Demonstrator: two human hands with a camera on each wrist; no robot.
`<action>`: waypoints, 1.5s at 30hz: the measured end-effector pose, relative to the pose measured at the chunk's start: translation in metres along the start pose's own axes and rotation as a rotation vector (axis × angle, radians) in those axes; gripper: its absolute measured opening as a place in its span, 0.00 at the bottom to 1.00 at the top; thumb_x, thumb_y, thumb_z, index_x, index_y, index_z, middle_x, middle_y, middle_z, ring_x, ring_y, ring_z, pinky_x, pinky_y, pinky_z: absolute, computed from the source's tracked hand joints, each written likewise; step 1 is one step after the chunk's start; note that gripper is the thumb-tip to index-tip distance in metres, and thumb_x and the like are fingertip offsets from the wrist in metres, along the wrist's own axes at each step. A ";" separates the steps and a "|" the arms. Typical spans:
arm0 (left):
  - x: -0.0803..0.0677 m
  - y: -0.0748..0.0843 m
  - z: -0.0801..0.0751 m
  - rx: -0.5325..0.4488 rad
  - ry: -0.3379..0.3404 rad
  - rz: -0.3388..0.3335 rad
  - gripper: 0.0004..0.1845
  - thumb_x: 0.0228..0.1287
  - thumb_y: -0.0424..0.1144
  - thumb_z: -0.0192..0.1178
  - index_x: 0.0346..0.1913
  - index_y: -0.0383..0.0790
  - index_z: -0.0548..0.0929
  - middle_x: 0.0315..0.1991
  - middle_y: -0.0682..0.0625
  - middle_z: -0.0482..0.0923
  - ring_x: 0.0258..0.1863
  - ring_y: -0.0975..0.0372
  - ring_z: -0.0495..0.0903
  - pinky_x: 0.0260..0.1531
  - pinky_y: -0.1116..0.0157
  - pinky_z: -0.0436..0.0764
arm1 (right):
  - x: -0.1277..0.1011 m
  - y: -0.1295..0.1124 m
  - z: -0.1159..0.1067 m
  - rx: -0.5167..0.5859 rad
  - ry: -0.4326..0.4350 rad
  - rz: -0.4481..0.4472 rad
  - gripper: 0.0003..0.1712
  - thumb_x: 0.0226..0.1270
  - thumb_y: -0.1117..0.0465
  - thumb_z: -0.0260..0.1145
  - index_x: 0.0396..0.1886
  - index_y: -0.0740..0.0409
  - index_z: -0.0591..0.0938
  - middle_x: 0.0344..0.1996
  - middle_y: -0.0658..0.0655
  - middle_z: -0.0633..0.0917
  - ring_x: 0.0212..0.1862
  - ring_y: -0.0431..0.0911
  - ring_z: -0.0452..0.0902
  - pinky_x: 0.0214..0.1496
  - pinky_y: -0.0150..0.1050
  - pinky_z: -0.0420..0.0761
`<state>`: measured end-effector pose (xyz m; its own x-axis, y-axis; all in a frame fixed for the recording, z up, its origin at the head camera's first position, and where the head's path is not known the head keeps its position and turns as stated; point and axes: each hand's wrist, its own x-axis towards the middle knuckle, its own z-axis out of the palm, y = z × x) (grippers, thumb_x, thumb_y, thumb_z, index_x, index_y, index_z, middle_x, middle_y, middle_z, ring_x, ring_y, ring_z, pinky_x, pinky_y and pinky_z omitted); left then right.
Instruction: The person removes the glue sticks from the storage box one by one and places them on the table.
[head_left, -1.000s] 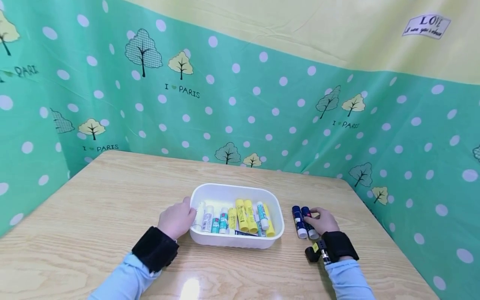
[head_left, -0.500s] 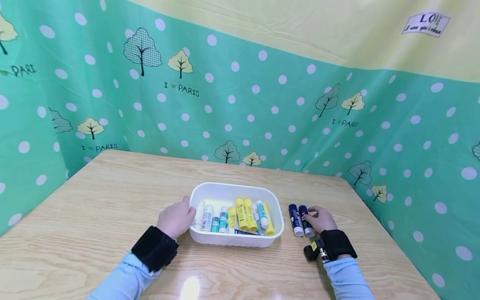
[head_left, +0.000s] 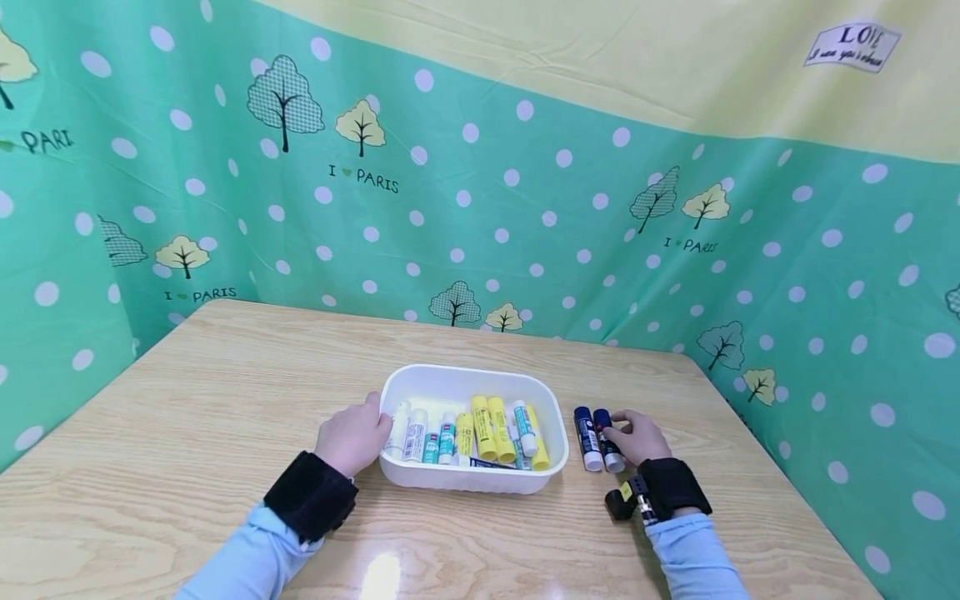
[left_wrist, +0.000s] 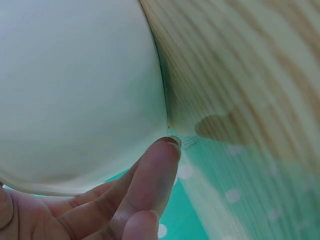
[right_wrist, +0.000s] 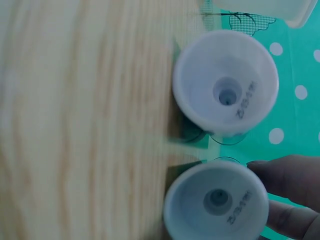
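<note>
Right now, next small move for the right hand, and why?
I'd probably nudge the right blue stick left to meet the other blue stick: the right hand touches the right one, both lie on the table, and the right wrist view shows a gap between their near ends.

The head camera looks forward and down from the near side of the white bin [head_left: 465,481], far enough back to take in all of it, the tabletop [head_left: 225,400] around it and the patterned cloth [head_left: 450,233] beyond. The left wrist camera, very near the bin's left end, shares its outer wall with the head view. Low and right of the bin, the right wrist camera faces two glue sticks [right_wrist: 200,75] end-on at close range, turned sideways; the head view shows the same pair.
</note>
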<state>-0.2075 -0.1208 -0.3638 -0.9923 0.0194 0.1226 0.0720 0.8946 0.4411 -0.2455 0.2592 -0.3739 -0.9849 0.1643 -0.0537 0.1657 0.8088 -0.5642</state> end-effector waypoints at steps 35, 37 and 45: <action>-0.001 0.000 -0.001 -0.010 -0.017 -0.007 0.20 0.58 0.41 0.41 0.48 0.28 0.68 0.25 0.42 0.74 0.18 0.56 0.69 0.16 0.62 0.65 | -0.011 -0.012 -0.009 -0.155 0.092 -0.042 0.26 0.56 0.54 0.54 0.53 0.62 0.68 0.34 0.63 0.78 0.26 0.46 0.72 0.23 0.35 0.67; -0.001 0.000 -0.002 -0.010 -0.016 -0.007 0.20 0.58 0.41 0.41 0.47 0.28 0.68 0.25 0.41 0.74 0.18 0.56 0.69 0.16 0.62 0.66 | -0.016 -0.021 -0.013 -0.210 0.142 -0.085 0.26 0.56 0.53 0.55 0.53 0.61 0.69 0.33 0.62 0.78 0.24 0.46 0.71 0.22 0.35 0.65; -0.002 0.002 -0.003 -0.021 -0.021 -0.016 0.22 0.58 0.41 0.42 0.50 0.28 0.67 0.27 0.41 0.75 0.19 0.56 0.70 0.18 0.61 0.68 | -0.043 -0.078 -0.019 -0.216 0.199 -0.307 0.23 0.55 0.53 0.57 0.49 0.60 0.73 0.28 0.56 0.80 0.28 0.45 0.75 0.24 0.33 0.69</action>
<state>-0.2052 -0.1201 -0.3607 -0.9952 0.0150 0.0966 0.0582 0.8851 0.4617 -0.2151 0.1997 -0.3122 -0.9649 -0.0137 0.2621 -0.1063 0.9334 -0.3428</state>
